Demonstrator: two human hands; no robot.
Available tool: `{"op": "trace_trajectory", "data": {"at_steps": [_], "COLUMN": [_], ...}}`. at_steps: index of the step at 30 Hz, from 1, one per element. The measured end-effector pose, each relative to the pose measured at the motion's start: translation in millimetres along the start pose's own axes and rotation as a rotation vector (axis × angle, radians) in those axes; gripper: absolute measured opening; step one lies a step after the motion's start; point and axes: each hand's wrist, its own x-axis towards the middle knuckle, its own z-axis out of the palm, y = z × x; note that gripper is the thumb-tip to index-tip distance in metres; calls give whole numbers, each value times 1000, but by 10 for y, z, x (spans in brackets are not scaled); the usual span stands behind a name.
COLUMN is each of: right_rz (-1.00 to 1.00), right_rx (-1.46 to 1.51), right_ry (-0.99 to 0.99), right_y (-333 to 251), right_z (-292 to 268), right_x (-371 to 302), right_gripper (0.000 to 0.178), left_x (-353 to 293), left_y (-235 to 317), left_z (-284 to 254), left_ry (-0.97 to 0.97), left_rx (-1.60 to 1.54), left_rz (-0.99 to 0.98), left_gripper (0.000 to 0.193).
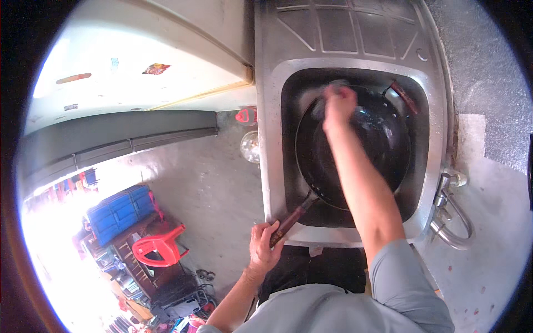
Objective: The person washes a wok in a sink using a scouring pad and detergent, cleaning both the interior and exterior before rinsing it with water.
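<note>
A large dark wok (384, 158) with a long brown handle (293, 221) sits tilted or flat in the sink, I cannot tell which. Its handle reaches out over the sink's near left corner. My left hand (262, 247) is wrapped round the end of that handle. Stretched across the wok, my right hand (340, 104) is at its far left inner wall, with the fingers closed. Something greyish shows at those fingertips, too smeared by motion to name. A second, short brown handle (405, 98) shows at the wok's far right side.
The steel sink (271, 144) has a ribbed drainboard (344, 28) beyond its basin. A curved metal faucet (452, 216) stands to the right. On the floor at left are a red-capped bottle (246, 115), a clear round object (250, 147), a red plastic chair (158, 248) and a blue box (120, 213).
</note>
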Motion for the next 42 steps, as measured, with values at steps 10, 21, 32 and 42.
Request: {"op": "trace_trajectory", "data": {"at_steps": [10,21,32,42], "right_rz": [-209,151,443,-1451], "right_rx": [-481,-736,464,-1409], "right_ry": [-527,-1433,413,-625], "right_y": [82,-153,-332,-204], "right_z": [-244,-1337,-763,-833], "right_x": [-791,-985,625,418], "right_gripper": [29,33,11,18], "left_x": [-32,-75,-86,-14], "left_y": [-25,-44,-23,-7], "left_z": [-12,27,-22,0], "left_ry": [34,51,75,40], "left_rx": [-2,-22,8,-39], "left_rz": [-3,8,-29,-9], "left_gripper": [51,53,52,50]}}
